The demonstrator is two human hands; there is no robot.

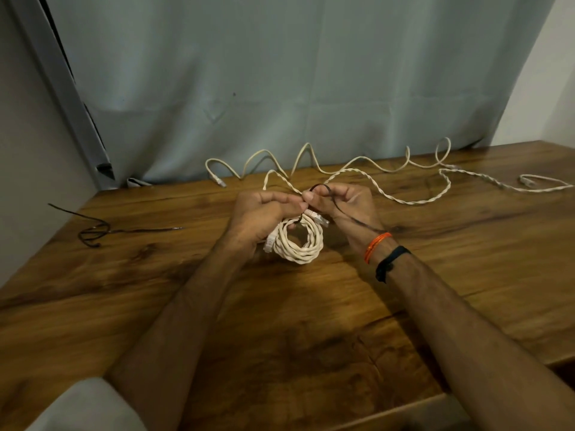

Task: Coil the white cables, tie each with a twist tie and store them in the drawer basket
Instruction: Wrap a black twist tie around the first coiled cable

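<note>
Here, the thumb and forefinger of the right hand (337, 202) are pinched narrowly on the black twist tie (334, 201), which is looped up over the fingertips and trails down across the right wrist. The left hand (259, 217) is curled around the left side of the coiled white cable (300, 242), its fingertips brought against those of the right hand just above the coil. The coil is held low over the wooden table (280, 321), near its middle, with its ring open toward the camera and its connectors gathered at the top and at the lower left.

The tying step is judged to be in hand: one cable is wound, and the tie is not yet seen twisted closed. The next move calls for the tie's two ends to be crossed over the bundle and twisted while the coil is kept from springing apart.

Farther back, two loose white cables (413, 200) are stretched in waves across the table, their long axes running left to right along the curtain (280, 73). More spare ties (93, 233) lie at the left. The drawer basket is not seen.
</note>
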